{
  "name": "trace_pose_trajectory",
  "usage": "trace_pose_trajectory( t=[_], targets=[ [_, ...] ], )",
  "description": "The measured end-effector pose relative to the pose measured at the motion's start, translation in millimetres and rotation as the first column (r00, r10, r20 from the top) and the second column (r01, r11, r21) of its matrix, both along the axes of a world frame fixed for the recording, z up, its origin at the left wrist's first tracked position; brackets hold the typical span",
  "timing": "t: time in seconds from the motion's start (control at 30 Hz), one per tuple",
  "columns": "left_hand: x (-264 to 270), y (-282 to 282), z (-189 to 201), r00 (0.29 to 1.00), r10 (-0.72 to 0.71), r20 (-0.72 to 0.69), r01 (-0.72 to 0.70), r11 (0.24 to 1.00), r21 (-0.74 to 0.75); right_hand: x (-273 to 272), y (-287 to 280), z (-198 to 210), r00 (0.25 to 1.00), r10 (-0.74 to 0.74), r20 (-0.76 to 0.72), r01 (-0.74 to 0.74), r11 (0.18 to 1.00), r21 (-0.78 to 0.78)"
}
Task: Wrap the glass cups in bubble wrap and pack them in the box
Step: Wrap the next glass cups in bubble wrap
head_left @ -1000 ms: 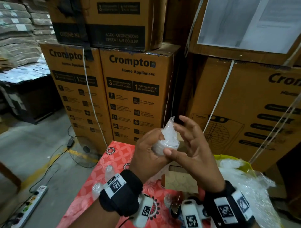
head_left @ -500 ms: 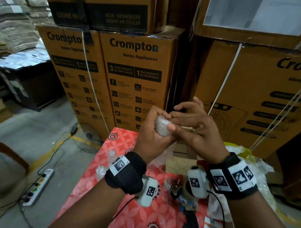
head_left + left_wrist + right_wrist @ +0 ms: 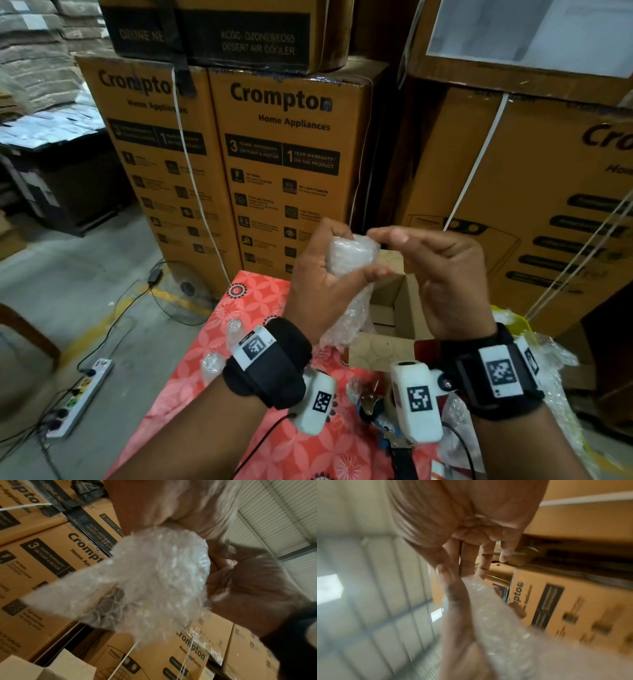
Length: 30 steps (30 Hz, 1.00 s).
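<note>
The left hand point(image 3: 320, 274) holds a cup bundle point(image 3: 349, 253) up in the air, above the table. Its fingers and thumb are curled round the bundle, which is a glass cup covered all over in bubble wrap. A loose tail of bubble wrap point(image 3: 346, 325) hangs down below this grip, past the left wrist.

The right hand point(image 3: 442, 270) is just beside the bundle, on the side away from the left palm. Its fingertips point(image 3: 375, 235) touch the top of the wrap. The other fingers look loosely bent and hold nothing.

In the left wrist view the bundle point(image 3: 159, 577) fills the middle, and it looks blurry.

Right under the two hands sits the open cardboard box point(image 3: 394, 308), with its flaps up. It stands on a table with a red flowered cloth point(image 3: 260, 308). Down and to the left of the grip, two more wrapped cups point(image 3: 222, 349) lie on the cloth. Near the right wrist lies a heap of bubble wrap point(image 3: 551, 359). Behind the hands stand big brown cartons point(image 3: 291, 154)
</note>
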<state>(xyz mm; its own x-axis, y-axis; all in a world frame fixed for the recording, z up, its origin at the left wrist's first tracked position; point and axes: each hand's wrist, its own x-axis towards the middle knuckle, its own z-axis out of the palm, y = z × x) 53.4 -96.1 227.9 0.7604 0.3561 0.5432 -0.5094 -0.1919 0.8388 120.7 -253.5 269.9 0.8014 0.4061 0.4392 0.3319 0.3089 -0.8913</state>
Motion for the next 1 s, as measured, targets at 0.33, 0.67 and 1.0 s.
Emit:
trace_pose_trajectory(
  t=[0.33, 0.67, 1.0],
  targets=[
    [18, 27, 19, 0.98, 0.2, -0.016, -0.16, 0.73, -0.665, -17, -10, -37, 0.918, 0.245, -0.312, -0.322, 0.919, -0.225],
    [13, 20, 20, 0.974, 0.207, 0.093, -0.127, 0.837, -0.533, -31, 27, -33, 0.78, 0.182, -0.598, -0.101, 0.981, 0.168],
    [2, 20, 11, 0.99, -0.137, 0.031, 0.134, 0.857, -0.498, -30, 26, -34, 0.907, 0.022, -0.42, 0.041, 0.989, 0.14]
  ],
)
